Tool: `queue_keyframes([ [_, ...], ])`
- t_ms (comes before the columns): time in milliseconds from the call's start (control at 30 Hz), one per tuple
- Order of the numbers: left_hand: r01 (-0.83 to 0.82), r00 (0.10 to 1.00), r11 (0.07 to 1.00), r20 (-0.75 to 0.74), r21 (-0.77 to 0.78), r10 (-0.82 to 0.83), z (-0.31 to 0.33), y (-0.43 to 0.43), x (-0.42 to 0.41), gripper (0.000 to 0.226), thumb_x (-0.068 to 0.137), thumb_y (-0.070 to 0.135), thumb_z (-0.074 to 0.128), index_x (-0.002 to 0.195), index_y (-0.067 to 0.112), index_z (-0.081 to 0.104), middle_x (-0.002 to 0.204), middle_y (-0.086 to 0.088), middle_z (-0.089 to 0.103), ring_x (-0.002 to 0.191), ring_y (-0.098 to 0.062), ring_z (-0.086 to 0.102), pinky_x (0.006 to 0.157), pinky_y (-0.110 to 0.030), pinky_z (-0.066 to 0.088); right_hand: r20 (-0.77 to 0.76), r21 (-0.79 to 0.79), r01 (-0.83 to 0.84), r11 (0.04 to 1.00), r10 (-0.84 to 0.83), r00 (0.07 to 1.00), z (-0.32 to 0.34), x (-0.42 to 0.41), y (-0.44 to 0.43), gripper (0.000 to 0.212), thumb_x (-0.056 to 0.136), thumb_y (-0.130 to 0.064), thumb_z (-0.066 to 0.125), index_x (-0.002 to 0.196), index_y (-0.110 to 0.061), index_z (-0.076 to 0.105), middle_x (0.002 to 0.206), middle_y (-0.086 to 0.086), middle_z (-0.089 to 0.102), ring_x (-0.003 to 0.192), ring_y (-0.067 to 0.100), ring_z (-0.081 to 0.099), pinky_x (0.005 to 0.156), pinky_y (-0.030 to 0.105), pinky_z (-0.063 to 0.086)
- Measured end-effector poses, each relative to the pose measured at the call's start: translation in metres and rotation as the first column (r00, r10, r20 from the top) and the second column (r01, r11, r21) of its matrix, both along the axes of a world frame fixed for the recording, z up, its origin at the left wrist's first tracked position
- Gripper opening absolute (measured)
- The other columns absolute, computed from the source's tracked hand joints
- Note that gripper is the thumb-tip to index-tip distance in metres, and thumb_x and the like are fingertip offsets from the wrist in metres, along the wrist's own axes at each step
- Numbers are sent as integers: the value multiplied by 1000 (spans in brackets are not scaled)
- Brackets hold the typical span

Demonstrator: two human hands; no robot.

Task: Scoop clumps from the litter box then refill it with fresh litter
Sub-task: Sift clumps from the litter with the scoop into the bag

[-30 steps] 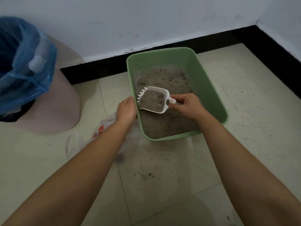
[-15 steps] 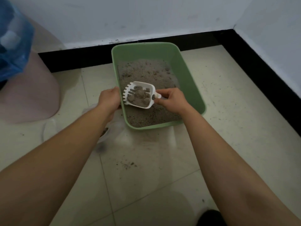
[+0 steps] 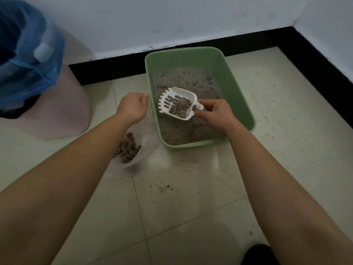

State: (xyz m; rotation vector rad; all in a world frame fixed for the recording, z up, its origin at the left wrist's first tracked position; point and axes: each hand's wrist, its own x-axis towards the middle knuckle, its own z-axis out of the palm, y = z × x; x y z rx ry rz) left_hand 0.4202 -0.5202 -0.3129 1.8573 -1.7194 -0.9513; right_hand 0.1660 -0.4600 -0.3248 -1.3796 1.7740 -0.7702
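Now | R hand (image 3: 214, 112) pinching scoop (image 3: 178, 106) handle, clumps (image 3: 179, 109) aboard | bag (image 3: 133, 150) lies left of scoop, L hand (image 3: 132, 108) fisted on its rim, nearer

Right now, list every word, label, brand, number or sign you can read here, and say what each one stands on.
None can be read.
Scoop: plain white, no marking.
Litter box: plain green, no label.
Clear bag held by the left hand: no print shows.
Blue bin liner: a pale patch, no letters legible.
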Motion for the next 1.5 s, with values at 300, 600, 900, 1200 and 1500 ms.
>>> queue_keyframes([
  [300, -122, 955, 971, -292, -205, 58, 23, -13, 10, 23, 98, 36, 52, 85, 22, 65, 74, -6, 57, 62, -14, 51, 62, -25, 45, 6, 15, 22, 1000, -22, 1000, -1, 6, 4, 37, 82, -17, 78, 119, -21, 72, 108, -3, 74, 100, 8, 66, 95, 34, 53],
  [600, -140, 884, 986, -460, -90, 84, 38, -21, 12, 13, 93, 16, 65, 103, 10, 70, 75, -3, 67, 65, -10, 66, 56, -18, 50, 47, 28, 33, 999, -34, 998, 8, 11, 5, 36, 83, -15, 78, 118, -22, 72, 104, -3, 75, 88, 5, 66, 76, 26, 56],
  [900, -148, 858, 988, -502, -39, 109, 49, -24, 46, 14, 86, 0, 68, 100, 4, 65, 71, -7, 66, 64, -15, 64, 68, -26, 59, 156, 49, -69, 996, 61, 986, 65, 32, 27, 26, 80, -18, 80, 103, -31, 76, 91, -9, 77, 74, 4, 64, 63, 18, 46],
  [1200, -126, 879, 990, -471, -68, 80, 54, -23, 69, 13, 83, 4, 74, 87, 6, 62, 72, -11, 66, 58, -13, 63, 57, -20, 55, -534, 185, -431, 883, 459, 710, 86, 129, 22, 13, 86, -34, 65, 92, -29, 76, 70, -10, 68, 58, 10, 60, 56, 30, 53],
  [1500, -138, 890, 987, -446, -77, 90, 56, -16, 81, 15, 85, 7, 73, 95, 3, 63, 74, -10, 67, 59, -10, 64, 58, -20, 55, -932, 127, -630, 766, 309, 188, 68, 179, 26, 15, 82, -10, 62, 92, -20, 67, 70, -2, 63, 71, 23, 60, 75, 33, 28],
])
